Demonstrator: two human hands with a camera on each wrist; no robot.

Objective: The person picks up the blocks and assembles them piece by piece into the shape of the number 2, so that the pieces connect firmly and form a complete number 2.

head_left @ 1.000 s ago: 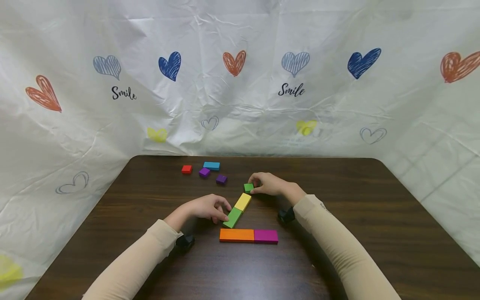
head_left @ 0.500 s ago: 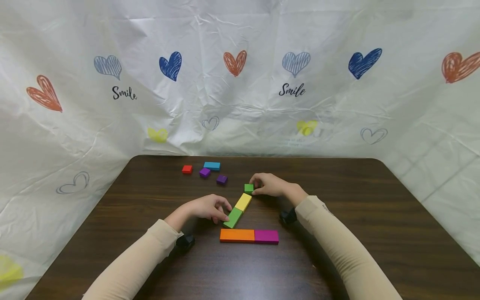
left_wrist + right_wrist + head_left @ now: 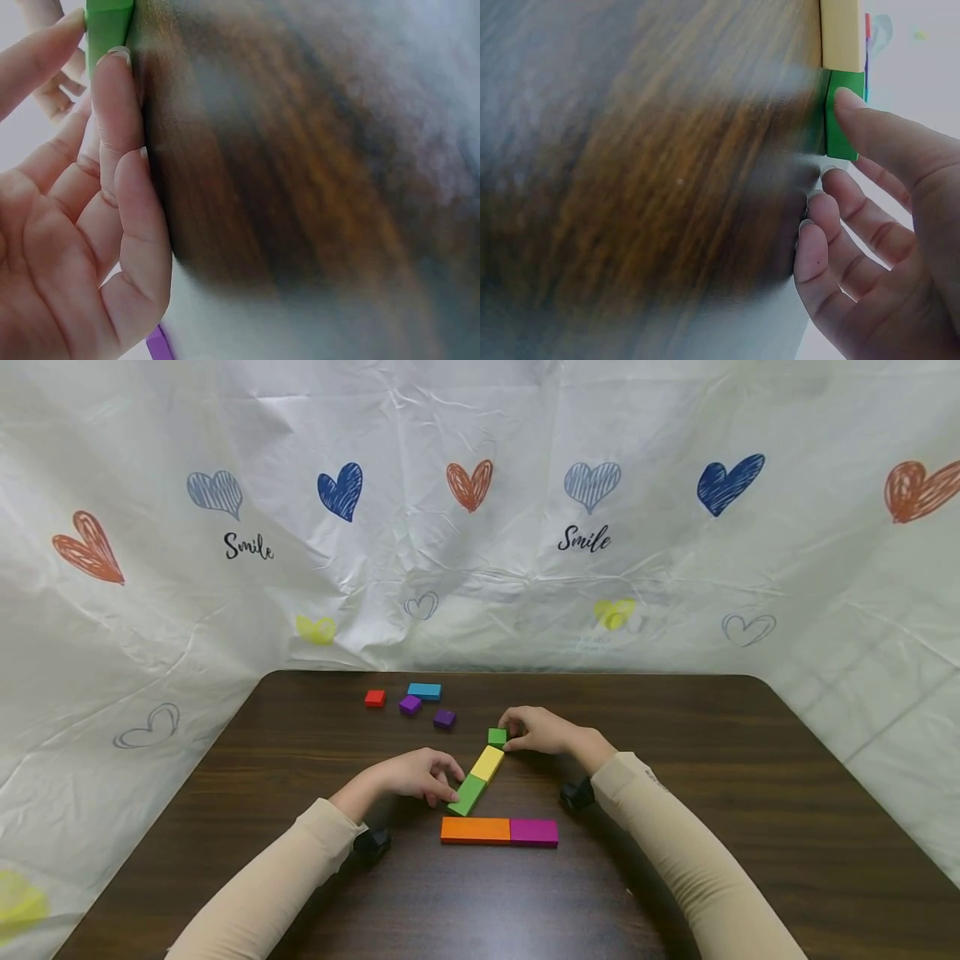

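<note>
My left hand [image 3: 420,777] holds the near end of a long green block [image 3: 468,795], its thumb and a fingertip against the green block [image 3: 109,34] in the left wrist view. A yellow block [image 3: 487,764] continues the slanted row from that block's far end. At the top of the row, my right hand [image 3: 538,729] pinches a small green block [image 3: 497,737]. In the right wrist view the thumb lies on this green block [image 3: 843,127], which meets the yellow block [image 3: 841,34]; the other fingers rest low beside the table surface.
An orange block [image 3: 476,831] and a magenta block [image 3: 534,832] lie end to end nearer me. Toward the back left are a red block [image 3: 375,698], a blue block [image 3: 424,692], a purple block [image 3: 410,705] and a dark purple block [image 3: 445,719] on the brown table [image 3: 675,760].
The right hand has shifted very slightly, bringing the small green block squarer against the yellow block's far end. The left hand stays put on the long green block.
</note>
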